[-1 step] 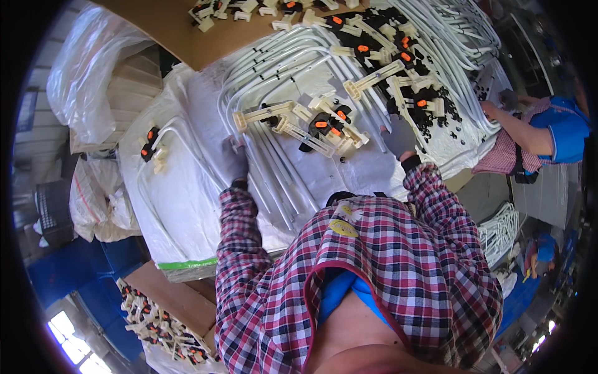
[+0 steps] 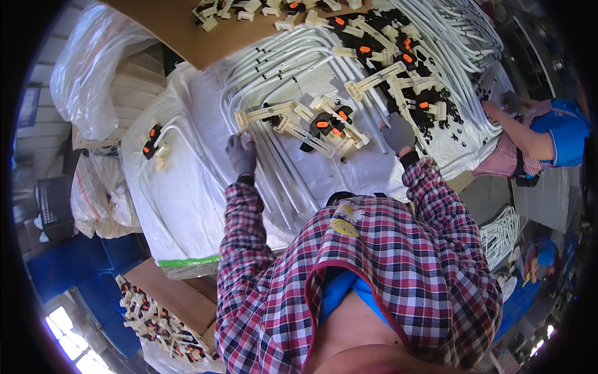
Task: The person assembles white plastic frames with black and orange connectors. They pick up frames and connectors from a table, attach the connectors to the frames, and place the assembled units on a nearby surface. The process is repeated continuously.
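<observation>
Bent white metal tubes (image 2: 277, 80) lie nested in a stack on the plastic-covered table before me. My left hand (image 2: 241, 156), in a grey glove, is closed at the left leg of a tube, its fingertips curled in. On the other side my gloved right hand (image 2: 397, 134) is closed around the right leg near its end. Between the hands lies a pile of cream plastic brackets (image 2: 333, 128) with black parts and orange buttons. One long cream bracket (image 2: 265, 113) reaches across the tubes close to my left hand.
More brackets and small black parts (image 2: 430, 109) spread at the right. A cardboard box (image 2: 187, 37) stands at the back, another box of brackets (image 2: 165, 321) at lower left. A co-worker (image 2: 529, 131) handles tubes at the right. One tube with a black-and-cream fitting (image 2: 151, 143) lies left.
My left hand has shifted slightly right and its fingers look more curled. My right hand stays in almost the same place.
</observation>
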Tool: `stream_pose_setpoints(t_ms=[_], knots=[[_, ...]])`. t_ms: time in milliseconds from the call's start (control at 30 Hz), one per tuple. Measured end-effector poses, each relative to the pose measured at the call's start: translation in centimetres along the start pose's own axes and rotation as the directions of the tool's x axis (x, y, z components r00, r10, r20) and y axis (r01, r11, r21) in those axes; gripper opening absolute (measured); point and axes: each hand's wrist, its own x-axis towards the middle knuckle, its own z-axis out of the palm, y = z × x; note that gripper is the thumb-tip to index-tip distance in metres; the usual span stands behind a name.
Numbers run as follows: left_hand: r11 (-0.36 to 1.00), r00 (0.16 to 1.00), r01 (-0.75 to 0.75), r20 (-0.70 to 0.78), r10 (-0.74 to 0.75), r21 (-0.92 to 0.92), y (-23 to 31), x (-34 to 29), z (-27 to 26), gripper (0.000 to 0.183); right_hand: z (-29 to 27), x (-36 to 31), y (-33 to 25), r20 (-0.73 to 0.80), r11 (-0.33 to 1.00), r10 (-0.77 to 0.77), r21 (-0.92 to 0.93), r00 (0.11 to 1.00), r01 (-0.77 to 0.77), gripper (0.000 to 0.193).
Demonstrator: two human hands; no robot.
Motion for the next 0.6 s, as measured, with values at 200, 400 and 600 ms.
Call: stream_pose_setpoints(t_ms=[200, 400, 600], knots=[[0.951, 0.951, 0.308, -0.001, -0.309, 0.038, 4.7, 0.6, 0.9, 0.049, 4.5, 2.7, 1.5, 0.313, 0.699, 0.165, 0.632, 0.935, -0.335, 0.040], [0.655, 0.775, 0.628, 0.261, -0.575, -0.421, -3.1, 1.0, 1.4, 0.047, 4.1, -0.2, 0.3, -0.276, 0.962, -0.053, 0.244, 0.960, 0.123, 0.043], [0.875, 0.892, 0.415, -0.077, -0.445, -0.249, -0.3, -0.6, -0.7, 0.042, 4.2, -0.8, 1.4, -0.143, 0.910, -0.033, 0.405, 0.989, 0.089, 0.050]])
